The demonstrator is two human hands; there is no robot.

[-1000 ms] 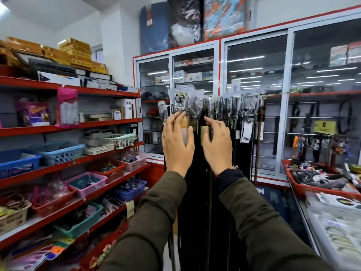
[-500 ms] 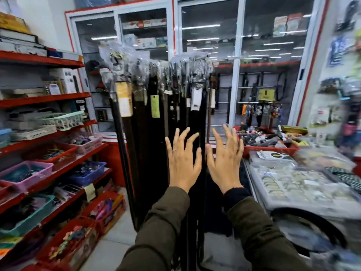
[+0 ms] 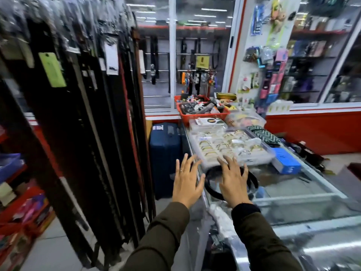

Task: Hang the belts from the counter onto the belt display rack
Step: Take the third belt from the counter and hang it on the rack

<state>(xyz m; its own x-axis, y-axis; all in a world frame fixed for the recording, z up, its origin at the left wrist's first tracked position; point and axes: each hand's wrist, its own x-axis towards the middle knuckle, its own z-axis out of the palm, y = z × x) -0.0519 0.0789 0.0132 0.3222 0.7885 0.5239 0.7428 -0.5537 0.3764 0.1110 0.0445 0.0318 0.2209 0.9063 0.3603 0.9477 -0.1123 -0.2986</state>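
At nine to eleven o'clock the rack (image 3: 82,106) hangs full of dark belts with paper tags, a blue suitcase (image 3: 166,153) just beside its right edge. Low at centre the left hand (image 3: 186,182) is spread flat, fingers apart and holding nothing, at the near corner of the glass counter (image 3: 293,194). The right hand (image 3: 233,182), equally splayed and empty, hovers over a coiled black belt (image 3: 252,181) lying on the counter, with a clear tray (image 3: 230,147) at twelve o'clock and a blue box (image 3: 286,161) at two.
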